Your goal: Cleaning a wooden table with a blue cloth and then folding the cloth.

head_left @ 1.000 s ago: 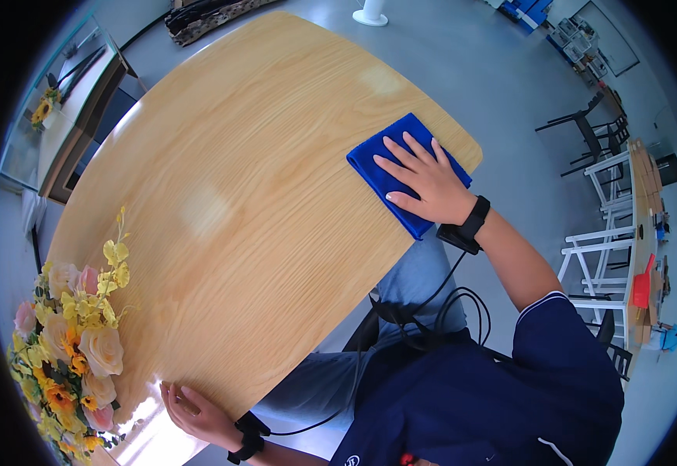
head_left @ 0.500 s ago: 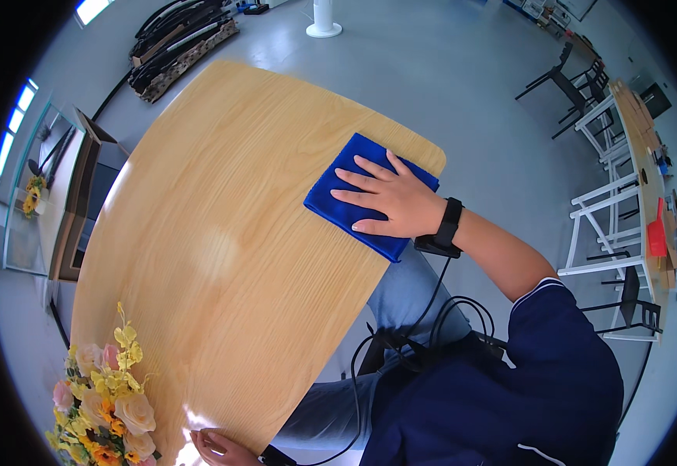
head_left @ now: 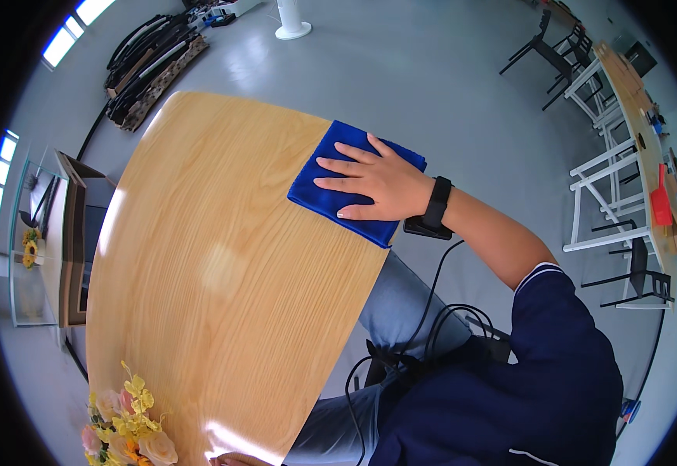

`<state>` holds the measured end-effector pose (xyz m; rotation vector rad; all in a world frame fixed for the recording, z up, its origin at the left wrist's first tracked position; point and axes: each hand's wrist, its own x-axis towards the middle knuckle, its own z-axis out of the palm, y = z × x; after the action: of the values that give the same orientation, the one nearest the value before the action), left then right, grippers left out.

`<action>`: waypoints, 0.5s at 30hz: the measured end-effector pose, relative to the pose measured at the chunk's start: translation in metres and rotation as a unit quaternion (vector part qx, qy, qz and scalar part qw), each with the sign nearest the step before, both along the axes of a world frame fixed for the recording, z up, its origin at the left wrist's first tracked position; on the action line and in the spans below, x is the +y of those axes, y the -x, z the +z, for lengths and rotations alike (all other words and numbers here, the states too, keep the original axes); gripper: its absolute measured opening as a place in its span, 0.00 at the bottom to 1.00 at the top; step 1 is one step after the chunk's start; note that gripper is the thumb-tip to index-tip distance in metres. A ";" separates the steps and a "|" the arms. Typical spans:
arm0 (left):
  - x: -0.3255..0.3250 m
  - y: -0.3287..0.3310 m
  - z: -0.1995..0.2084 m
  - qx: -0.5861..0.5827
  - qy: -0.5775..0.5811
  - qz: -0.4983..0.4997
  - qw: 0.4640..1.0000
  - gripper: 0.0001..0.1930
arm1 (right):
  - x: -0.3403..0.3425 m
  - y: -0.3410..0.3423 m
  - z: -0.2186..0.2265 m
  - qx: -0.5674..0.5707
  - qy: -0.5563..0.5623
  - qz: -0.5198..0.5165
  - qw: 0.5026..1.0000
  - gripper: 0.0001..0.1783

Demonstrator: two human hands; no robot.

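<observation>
Now we wipe: our right hand presses flat, fingers spread, on the blue cloth at the surface edge; next needs another sweep.

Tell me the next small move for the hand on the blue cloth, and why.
Probably slide the right hand with the blue cloth inward across the wooden table: the cloth sits at the table's far corner, slightly overhanging the edge, and the palm lies flat on it.

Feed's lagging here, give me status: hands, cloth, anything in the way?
Right hand flat, fingers spread on blue cloth at wooden table edge. Left hand barely visible at bottom edge, state unclear. Flowers far corner, apart from the cloth.
</observation>
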<state>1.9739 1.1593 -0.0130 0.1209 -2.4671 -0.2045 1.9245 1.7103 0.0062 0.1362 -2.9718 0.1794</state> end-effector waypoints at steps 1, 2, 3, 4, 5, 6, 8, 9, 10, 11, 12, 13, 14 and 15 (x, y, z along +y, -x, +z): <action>-0.001 0.000 0.001 -0.004 -0.007 -0.009 1.000 0.10 | 0.002 0.002 -0.001 0.004 0.001 0.001 1.000 0.30; 0.001 0.001 0.003 -0.004 -0.004 -0.009 1.000 0.10 | 0.003 0.003 -0.002 0.008 0.002 0.003 1.000 0.30; 0.003 0.000 0.005 -0.020 -0.025 0.009 0.999 0.10 | 0.003 0.004 -0.002 0.009 0.005 0.004 1.000 0.30; 0.004 0.000 0.008 -0.035 -0.046 0.028 0.998 0.10 | 0.004 0.005 -0.001 0.009 0.007 0.006 1.000 0.30; 0.002 0.001 0.005 -0.031 -0.044 0.031 0.998 0.10 | 0.004 0.007 0.001 0.013 0.008 0.008 1.000 0.30; -0.003 0.001 0.000 -0.035 -0.038 0.026 0.998 0.10 | 0.005 0.007 0.002 0.017 0.011 0.012 1.000 0.30; -0.004 0.002 -0.001 -0.035 -0.030 0.026 0.999 0.11 | 0.007 0.001 0.004 -0.004 0.000 -0.003 1.000 0.30; 0.000 0.001 -0.001 -0.028 -0.024 0.021 0.999 0.11 | 0.008 0.000 0.005 -0.009 -0.002 -0.004 1.000 0.29; 0.004 0.001 0.000 -0.022 -0.018 0.015 0.999 0.12 | 0.007 0.002 0.004 -0.005 -0.001 -0.001 1.000 0.29; 0.007 -0.001 0.002 -0.020 -0.018 0.015 1.000 0.12 | 0.006 0.002 0.004 -0.002 0.004 0.002 1.000 0.29; 0.010 -0.002 0.007 -0.024 -0.026 0.019 0.999 0.12 | 0.006 0.002 0.003 0.000 0.009 0.005 1.000 0.29; 0.013 -0.002 0.009 -0.028 -0.034 0.022 0.999 0.12 | 0.006 0.002 0.004 0.002 0.009 0.009 1.000 0.29; 0.011 -0.002 0.009 -0.026 -0.033 0.022 0.999 0.12 | 0.006 0.002 0.004 0.004 0.010 0.008 1.000 0.29; 0.006 -0.003 0.008 -0.035 -0.022 0.021 0.999 0.13 | 0.007 0.002 0.004 0.005 0.008 0.009 1.000 0.29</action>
<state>1.9768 1.1655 -0.0053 0.2025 -2.5268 -0.2393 1.9226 1.7170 0.0106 0.1613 -2.9596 0.2046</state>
